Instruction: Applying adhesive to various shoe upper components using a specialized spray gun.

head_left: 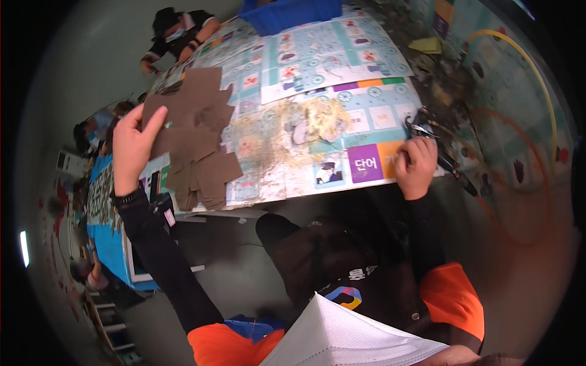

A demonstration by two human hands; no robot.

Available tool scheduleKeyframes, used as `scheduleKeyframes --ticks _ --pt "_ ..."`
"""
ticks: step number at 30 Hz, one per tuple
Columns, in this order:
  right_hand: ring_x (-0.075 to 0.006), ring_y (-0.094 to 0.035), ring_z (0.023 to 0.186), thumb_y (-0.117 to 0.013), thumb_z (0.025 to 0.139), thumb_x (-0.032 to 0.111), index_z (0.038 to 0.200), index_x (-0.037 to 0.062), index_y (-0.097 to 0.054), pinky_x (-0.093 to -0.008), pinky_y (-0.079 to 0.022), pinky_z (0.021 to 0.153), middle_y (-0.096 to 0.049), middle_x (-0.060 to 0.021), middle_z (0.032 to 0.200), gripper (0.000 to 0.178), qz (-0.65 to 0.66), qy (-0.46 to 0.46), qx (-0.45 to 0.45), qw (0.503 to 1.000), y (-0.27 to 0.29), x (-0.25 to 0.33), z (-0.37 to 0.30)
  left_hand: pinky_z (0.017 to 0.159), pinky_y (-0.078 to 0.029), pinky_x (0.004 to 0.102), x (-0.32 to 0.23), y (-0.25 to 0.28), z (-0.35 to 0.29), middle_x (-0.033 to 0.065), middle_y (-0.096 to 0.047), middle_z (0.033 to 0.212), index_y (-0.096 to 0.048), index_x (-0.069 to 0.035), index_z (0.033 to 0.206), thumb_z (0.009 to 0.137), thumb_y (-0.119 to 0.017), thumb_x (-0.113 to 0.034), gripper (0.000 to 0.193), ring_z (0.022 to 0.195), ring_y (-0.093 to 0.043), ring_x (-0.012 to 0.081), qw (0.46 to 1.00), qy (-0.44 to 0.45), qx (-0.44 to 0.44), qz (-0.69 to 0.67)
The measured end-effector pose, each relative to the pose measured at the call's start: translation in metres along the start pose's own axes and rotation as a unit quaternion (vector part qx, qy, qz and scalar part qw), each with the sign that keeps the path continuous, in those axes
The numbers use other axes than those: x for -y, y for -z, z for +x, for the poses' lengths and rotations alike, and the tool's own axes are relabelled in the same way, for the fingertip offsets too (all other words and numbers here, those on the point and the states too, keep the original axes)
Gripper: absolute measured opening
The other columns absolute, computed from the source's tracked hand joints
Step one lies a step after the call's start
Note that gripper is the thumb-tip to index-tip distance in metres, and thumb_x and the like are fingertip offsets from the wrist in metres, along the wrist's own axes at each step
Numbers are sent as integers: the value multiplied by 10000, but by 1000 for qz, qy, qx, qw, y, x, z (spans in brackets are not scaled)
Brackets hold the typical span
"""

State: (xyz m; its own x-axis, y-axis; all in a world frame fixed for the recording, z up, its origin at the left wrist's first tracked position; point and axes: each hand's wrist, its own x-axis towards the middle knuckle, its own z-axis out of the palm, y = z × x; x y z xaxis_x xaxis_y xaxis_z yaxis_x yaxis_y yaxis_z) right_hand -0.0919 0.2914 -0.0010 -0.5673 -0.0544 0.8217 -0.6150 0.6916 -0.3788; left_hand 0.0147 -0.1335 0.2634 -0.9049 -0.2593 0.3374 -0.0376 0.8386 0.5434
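Note:
On the left part of the table lies an overlapping pile of flat brown cut pieces [204, 131]. My left hand [134, 143] is at the pile's left edge, its thumb over a brown piece and its fingers partly hidden behind that edge. At the right table edge, my right hand [417, 166] is closed with curled fingers. It is right against a black and silver spray gun [448, 163] joined to an orange hose. What lies inside those curled fingers is hidden.
Printed sheets [329, 67] cover the table, with yellowish residue [317, 122] in the middle. A blue bin [290, 17] stands at the far edge. A yellow hose [540, 79] and the orange hose [537, 152] loop at right. A masked person [183, 36] works at far left; others are behind.

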Motion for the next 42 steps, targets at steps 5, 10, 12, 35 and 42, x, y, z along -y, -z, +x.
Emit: scheduleKeyframes --ticks 5,10,12,35,42 --pt "-303 -595 844 -634 659 -23 700 66 -565 -409 -443 747 -574 -85 745 120 -2 -4 1 1000 -1 -1 0 701 -472 238 -18 -79 -3 6 -673 896 -623 4 1061 944 -664 -112 170 773 -573 57 988 -44 140 -56" --pt "-303 -591 835 -632 663 -26 692 69 -563 -407 -442 743 -577 -83 740 121 -3 -10 5 1000 4 0 1 648 -494 210 -40 -149 2 41 -675 941 -559 9 1105 977 -634 -135 207 780 -634 70 926 7 88 -367" --pt "-304 -590 835 -631 664 -27 692 69 -563 -407 -442 743 -577 -83 741 121 -8 -11 3 1000 6 -2 0 565 -529 233 -48 -177 1 67 -672 931 -540 -4 1126 983 -637 -154 230 715 -663 115 904 87 47 -415" --pt "-312 -576 833 -610 677 -37 688 46 -573 -393 -443 741 -583 -84 765 92 31 -34 34 998 8 1 1 433 -422 341 24 -279 -47 142 -633 681 -483 7 1160 998 -597 -191 280 448 -552 190 902 267 93 -326" --pt "-394 -511 1136 -624 695 10 1138 26 -583 -476 -436 967 -540 -181 1181 445 -73 -70 143 985 54 -18 19 650 -495 434 27 -247 -80 152 -663 768 -542 -28 1152 961 -612 -170 248 726 -662 332 994 60 -77 -50"
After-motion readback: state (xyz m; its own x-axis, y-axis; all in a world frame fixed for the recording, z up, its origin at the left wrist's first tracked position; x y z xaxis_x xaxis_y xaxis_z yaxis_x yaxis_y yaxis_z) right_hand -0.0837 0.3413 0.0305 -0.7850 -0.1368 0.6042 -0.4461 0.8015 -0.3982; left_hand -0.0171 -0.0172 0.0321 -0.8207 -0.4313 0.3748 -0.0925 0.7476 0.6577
